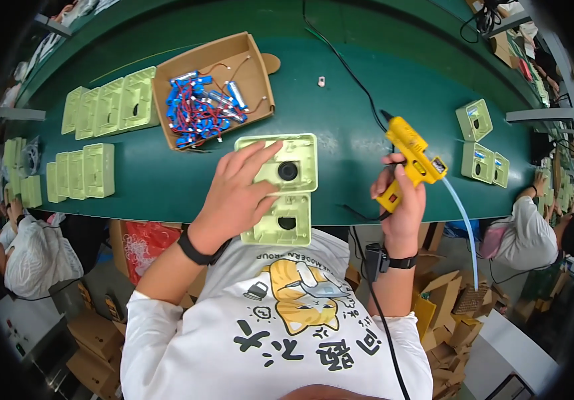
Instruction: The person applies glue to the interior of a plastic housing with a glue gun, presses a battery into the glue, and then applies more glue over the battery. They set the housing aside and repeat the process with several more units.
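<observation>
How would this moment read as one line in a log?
Left hand: spread on farther pale-green plastic housing | Right hand: holding yellow hot-glue gun | Nearby: cardboard box of blue wired batteries | Surface: green worktable

Glue gun [405, 137] of smooth plastic

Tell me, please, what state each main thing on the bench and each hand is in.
Left hand: spread, touching upper housing
Right hand: closed around hot-glue gun
Hot-glue gun: held, nozzle pointing away
Glue stick: loaded, curved, protruding rearward
Upper housing: open side up, round black part inside
Lower housing: open side up
Cardboard box: open, partly filled
Blue batteries: heaped, wires attached
Far-left housings: in two rows
</observation>
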Demonstrator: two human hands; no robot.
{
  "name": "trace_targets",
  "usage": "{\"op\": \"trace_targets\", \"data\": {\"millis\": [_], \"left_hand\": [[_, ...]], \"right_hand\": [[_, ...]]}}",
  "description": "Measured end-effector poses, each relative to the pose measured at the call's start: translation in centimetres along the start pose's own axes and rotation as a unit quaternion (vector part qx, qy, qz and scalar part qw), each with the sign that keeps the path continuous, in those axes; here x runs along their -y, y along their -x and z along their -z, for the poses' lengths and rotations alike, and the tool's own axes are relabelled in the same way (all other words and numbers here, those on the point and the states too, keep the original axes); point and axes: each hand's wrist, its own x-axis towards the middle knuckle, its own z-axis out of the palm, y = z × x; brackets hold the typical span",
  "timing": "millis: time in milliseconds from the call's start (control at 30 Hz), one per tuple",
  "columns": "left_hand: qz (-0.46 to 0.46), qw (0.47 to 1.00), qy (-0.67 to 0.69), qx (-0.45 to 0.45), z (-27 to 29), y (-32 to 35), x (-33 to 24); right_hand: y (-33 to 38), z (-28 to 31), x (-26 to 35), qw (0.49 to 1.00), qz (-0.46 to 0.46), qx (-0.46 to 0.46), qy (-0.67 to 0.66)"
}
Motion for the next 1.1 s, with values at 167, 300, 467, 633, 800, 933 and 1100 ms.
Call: {"op": "trace_targets", "data": {"millis": [167, 300, 467, 633, 800, 933, 1100], "left_hand": [[-0.005, 0.999, 0.027, -0.038, -4.0, -3.4, 0.5], [0.022, 0.995, 0.053, -0.077, -4.8, -2.7, 0.9], [0.069, 0.973, 0.065, -0.208, -4.5, 1.1, 1.8], [0.127, 0.961, 0.159, -0.19, -6.2, 3.8, 1.7], [0.134, 0.956, 0.187, -0.182, -7.4, 4.2, 2.1], [0.106, 0.963, 0.183, -0.164, -7.7, 4.3, 2.9], [0.105, 0.97, 0.175, -0.134, -7.5, 4.1, 3.2]], "right_hand": [[3.4, 0.4, 0.2, 0.992, -0.059, 0.063, 0.091], [5.2, -0.6, -0.2, 0.971, -0.14, 0.091, 0.17], [5.8, -3.8, -1.0, 0.919, -0.163, 0.14, 0.332], [5.3, -6.9, -2.2, 0.858, -0.078, 0.184, 0.473], [5.6, -8.2, -2.7, 0.836, -0.073, 0.163, 0.52], [5.7, -8.3, -3.2, 0.845, -0.062, 0.164, 0.505], [5.4, -7.4, -2.5, 0.859, -0.114, 0.171, 0.469]]}}
